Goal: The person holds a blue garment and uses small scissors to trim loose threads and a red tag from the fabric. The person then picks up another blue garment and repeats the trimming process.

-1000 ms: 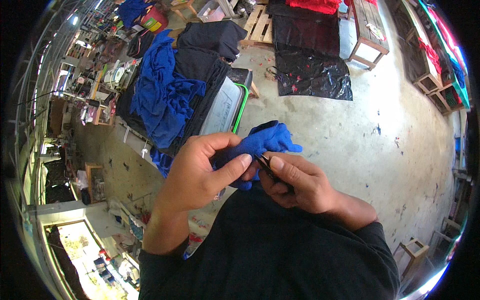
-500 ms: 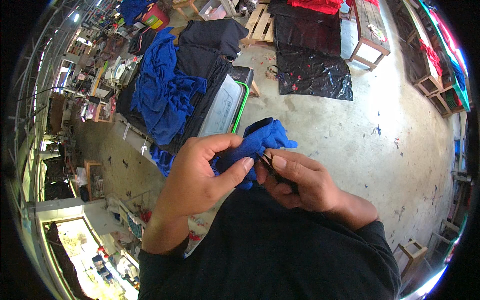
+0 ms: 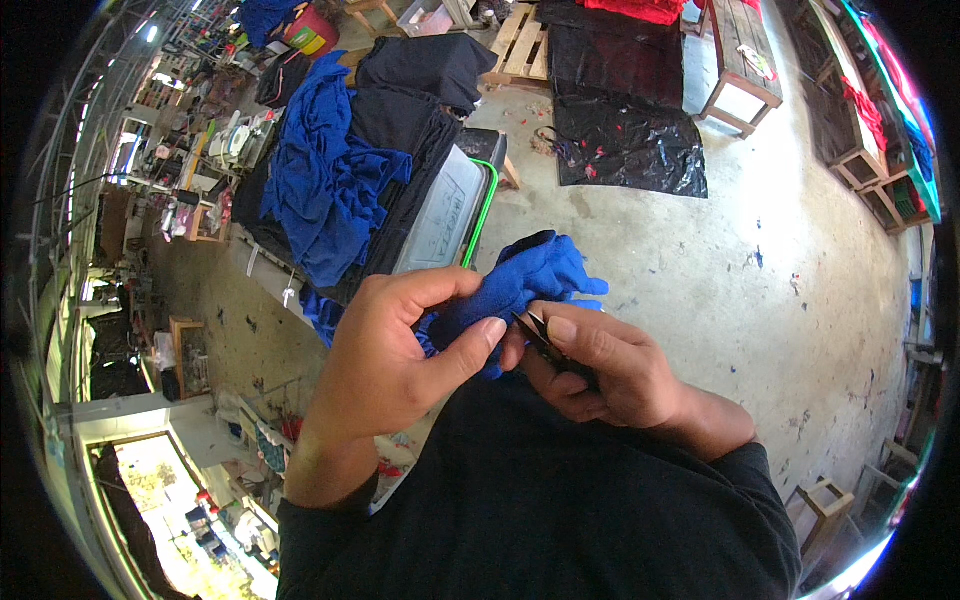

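Observation:
A bunched piece of blue fabric (image 3: pixel 535 275) is held up in front of my chest. My left hand (image 3: pixel 395 350) grips it from the left, thumb on the near side and index finger over the top. In my right hand (image 3: pixel 615 365) is a small pair of dark thread snips (image 3: pixel 545 340). Their pointed blades stand slightly apart, tips close to the cloth beside my left thumb. The handles are mostly covered by my right fingers.
Ahead to the left, a heap of blue fabric (image 3: pixel 325 190) lies over black cloth (image 3: pixel 420 75), beside a grey plastic bin (image 3: pixel 440 215) with a green rim. A black sheet (image 3: pixel 630 150) covers floor farther off. A wooden bench (image 3: pixel 740 65) stands far right.
The blue fabric has shifted a little, its folds spreading up and to the right. The snips' blades have parted and show more clearly. Both hands keep their grips.

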Available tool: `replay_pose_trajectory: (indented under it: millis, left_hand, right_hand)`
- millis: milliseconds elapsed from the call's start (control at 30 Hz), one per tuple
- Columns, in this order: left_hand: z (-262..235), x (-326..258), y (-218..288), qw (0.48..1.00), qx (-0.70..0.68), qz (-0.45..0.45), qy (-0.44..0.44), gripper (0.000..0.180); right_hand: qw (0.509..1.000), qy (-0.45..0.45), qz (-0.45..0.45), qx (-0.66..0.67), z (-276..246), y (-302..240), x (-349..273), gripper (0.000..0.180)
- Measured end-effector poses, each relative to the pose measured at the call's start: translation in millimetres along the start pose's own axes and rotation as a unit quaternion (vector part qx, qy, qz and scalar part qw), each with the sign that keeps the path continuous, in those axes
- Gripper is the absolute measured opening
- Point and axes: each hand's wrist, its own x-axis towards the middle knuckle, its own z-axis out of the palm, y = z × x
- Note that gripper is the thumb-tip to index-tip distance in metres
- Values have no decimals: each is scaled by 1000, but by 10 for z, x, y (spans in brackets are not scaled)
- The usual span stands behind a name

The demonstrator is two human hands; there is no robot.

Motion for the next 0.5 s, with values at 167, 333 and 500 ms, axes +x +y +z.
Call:
replay_pose_trajectory:
  millis: [167,333,500]
  left_hand:
    - [-16,-8,19,1000,-2,-12,-26,9]
    - [20,-10,12,999,39,19,10,11]
    - [19,-26,-4,997,75,31,17,12]
  right_hand:
    - [1000,0,8,-1,-11,5,6,42]
    - [1000,-3,15,6,-18,-12,9,41]
    - [1000,11,12,-3,-8,-3,12,45]
